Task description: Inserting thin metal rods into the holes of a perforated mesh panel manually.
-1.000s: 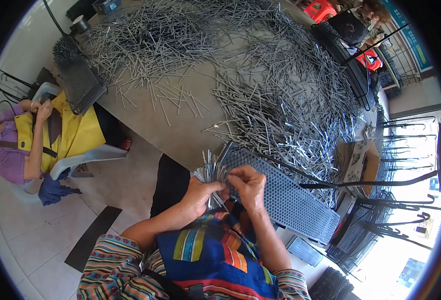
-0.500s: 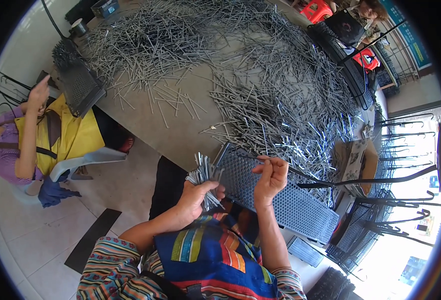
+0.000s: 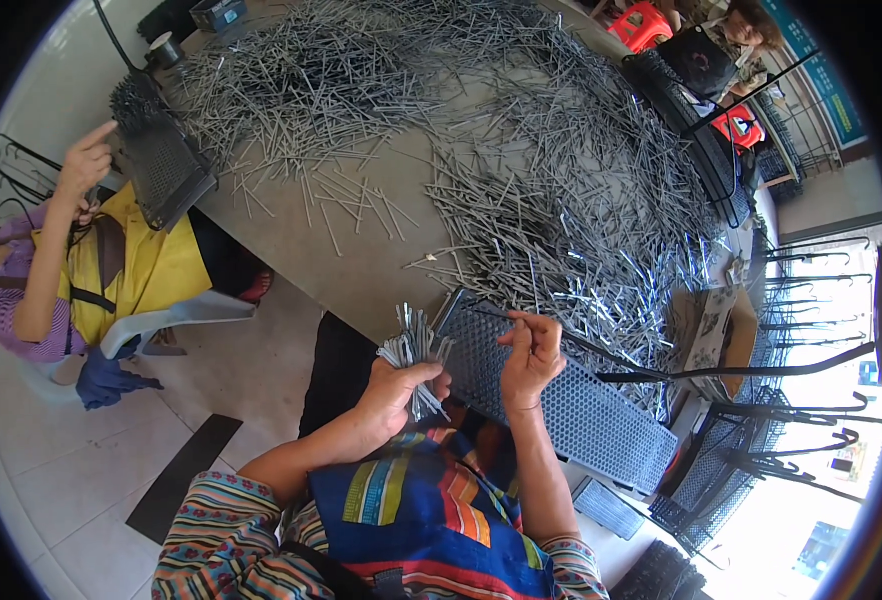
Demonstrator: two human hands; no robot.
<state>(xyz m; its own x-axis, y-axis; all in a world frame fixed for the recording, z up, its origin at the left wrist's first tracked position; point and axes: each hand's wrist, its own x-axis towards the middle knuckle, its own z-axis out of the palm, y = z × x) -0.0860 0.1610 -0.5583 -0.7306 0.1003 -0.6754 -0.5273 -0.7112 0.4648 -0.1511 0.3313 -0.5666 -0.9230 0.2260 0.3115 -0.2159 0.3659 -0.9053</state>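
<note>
A bundle of thin grey sticks (image 3: 413, 338) is gripped in my left hand (image 3: 393, 392), the ends fanning out above and below my fingers. My right hand (image 3: 533, 365) pinches one slim dark stick (image 3: 489, 312) between thumb and fingertips, its free end pointing left. Beneath that hand lies a long dark perforated rack (image 3: 601, 418), full of small round holes, slanting along the table's near edge. Whether the stick touches the rack, I cannot tell.
Loose grey sticks (image 3: 581, 240) are heaped over the table (image 3: 311, 245). A co-worker in yellow (image 3: 156, 255) works at another perforated rack (image 3: 161, 175) on the left. A black hooked bar (image 3: 761, 372) crosses my rack at right, near an open cardboard box (image 3: 736, 335).
My right hand has shifted slightly left over the rack with the stick in its pinch. My left hand stays put. At the left, the co-worker's raised hand has moved toward their rack.
</note>
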